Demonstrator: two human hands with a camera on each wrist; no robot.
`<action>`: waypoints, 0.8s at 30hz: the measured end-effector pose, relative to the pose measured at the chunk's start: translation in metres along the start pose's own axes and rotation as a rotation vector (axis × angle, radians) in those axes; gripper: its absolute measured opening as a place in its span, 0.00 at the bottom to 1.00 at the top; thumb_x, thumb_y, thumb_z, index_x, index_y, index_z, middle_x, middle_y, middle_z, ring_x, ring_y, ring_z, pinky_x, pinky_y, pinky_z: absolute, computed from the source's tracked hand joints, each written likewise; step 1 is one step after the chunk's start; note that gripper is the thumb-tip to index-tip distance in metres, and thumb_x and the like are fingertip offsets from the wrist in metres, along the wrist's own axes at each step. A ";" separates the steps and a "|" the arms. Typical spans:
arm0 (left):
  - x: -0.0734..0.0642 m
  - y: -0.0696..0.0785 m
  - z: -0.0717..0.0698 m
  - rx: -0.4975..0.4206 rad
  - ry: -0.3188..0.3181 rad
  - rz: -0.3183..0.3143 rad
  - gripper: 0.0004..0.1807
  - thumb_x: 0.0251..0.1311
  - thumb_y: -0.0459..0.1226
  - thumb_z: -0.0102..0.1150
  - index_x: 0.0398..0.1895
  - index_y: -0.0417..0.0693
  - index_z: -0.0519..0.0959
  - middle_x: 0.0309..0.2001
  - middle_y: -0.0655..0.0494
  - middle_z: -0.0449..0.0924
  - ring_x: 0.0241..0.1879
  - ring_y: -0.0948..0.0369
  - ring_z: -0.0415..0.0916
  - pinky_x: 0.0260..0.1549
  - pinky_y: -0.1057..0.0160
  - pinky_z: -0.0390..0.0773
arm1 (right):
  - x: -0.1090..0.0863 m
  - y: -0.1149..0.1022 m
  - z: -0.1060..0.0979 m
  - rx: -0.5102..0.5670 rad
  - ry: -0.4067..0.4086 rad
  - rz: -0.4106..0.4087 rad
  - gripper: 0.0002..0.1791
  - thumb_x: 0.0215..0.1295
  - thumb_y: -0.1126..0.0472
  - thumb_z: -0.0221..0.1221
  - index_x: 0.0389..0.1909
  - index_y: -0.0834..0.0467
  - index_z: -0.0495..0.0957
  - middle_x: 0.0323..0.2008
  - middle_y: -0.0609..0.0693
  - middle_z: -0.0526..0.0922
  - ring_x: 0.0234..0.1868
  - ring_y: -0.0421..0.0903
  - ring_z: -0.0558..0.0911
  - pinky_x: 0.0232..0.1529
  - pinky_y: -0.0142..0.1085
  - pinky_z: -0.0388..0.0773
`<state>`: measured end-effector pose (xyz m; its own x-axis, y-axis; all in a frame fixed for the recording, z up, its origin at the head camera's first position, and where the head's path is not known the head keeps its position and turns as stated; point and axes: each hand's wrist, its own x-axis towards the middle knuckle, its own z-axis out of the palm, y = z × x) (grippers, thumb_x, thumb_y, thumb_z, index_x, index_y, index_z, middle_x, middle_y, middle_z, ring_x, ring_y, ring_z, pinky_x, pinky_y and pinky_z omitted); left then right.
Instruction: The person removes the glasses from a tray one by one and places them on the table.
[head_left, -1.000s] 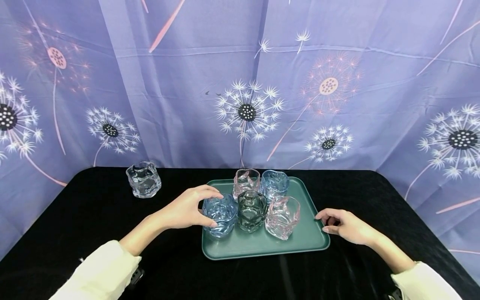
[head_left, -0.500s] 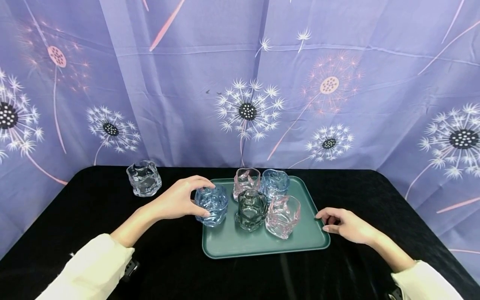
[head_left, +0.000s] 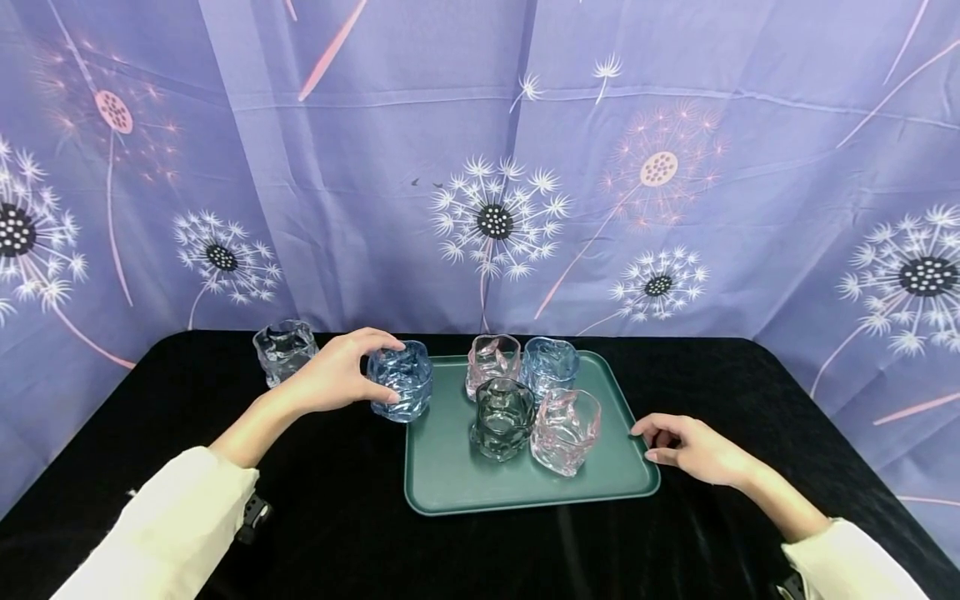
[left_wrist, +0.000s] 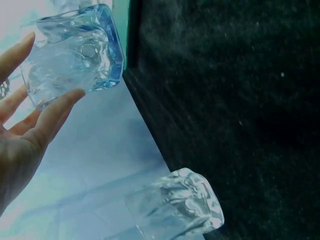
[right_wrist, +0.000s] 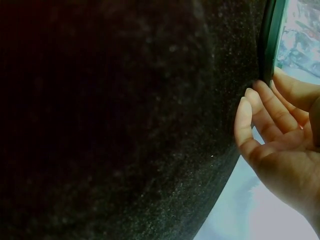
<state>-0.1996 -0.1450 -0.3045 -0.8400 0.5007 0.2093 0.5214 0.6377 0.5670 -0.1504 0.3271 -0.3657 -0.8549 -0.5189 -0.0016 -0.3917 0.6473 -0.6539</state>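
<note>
A blue textured glass tumbler [head_left: 402, 381] is in the grip of my left hand [head_left: 341, 371], thumb on the near side and fingers on the far side. It is raised beside the back left corner of the green tray [head_left: 450, 492], tilted in the left wrist view. My right hand [head_left: 697, 450] holds the tray's right rim, its curled fingers [right_wrist: 272, 107] and thumb at the edge. On the tray stand a dark grey tumbler [head_left: 504, 421], a pink tumbler [head_left: 566, 433], another pink tumbler [head_left: 493, 365] and a second blue tumbler [head_left: 551, 367].
A clear tumbler [head_left: 285, 350] stands on the black-covered table [head_left: 337, 517] at the back left, partly hidden behind my left hand. A purple dandelion-print curtain [head_left: 375, 208] hangs right behind the table's back edge.
My left hand has lifted the blue tumbler off the tray's left part and carried it left and toward the back. My right hand has stayed at the tray's right rim.
</note>
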 end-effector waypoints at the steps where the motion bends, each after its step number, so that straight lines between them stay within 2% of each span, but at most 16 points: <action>1: 0.000 -0.002 -0.001 -0.001 0.000 -0.011 0.32 0.40 0.40 0.73 0.53 0.41 0.75 0.54 0.45 0.71 0.50 0.51 0.69 0.48 0.50 0.68 | 0.000 0.000 0.000 0.001 0.001 0.001 0.12 0.59 0.65 0.59 0.44 0.63 0.74 0.29 0.50 0.75 0.29 0.37 0.72 0.26 0.31 0.71; 16: 0.005 -0.035 -0.015 -0.004 0.055 -0.194 0.34 0.43 0.39 0.71 0.56 0.39 0.72 0.55 0.43 0.69 0.47 0.50 0.67 0.45 0.50 0.68 | -0.001 0.001 0.001 0.002 0.008 -0.005 0.12 0.59 0.65 0.59 0.43 0.63 0.75 0.29 0.52 0.75 0.29 0.37 0.72 0.27 0.31 0.71; 24: 0.004 -0.046 -0.016 0.002 0.068 -0.267 0.34 0.47 0.40 0.69 0.57 0.37 0.70 0.56 0.39 0.67 0.51 0.45 0.66 0.46 0.46 0.67 | 0.000 0.002 0.002 -0.001 0.010 -0.010 0.12 0.59 0.66 0.59 0.43 0.62 0.75 0.29 0.52 0.75 0.29 0.37 0.72 0.26 0.31 0.71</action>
<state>-0.2294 -0.1816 -0.3172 -0.9557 0.2746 0.1060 0.2809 0.7430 0.6075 -0.1505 0.3274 -0.3680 -0.8540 -0.5201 0.0125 -0.4007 0.6423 -0.6534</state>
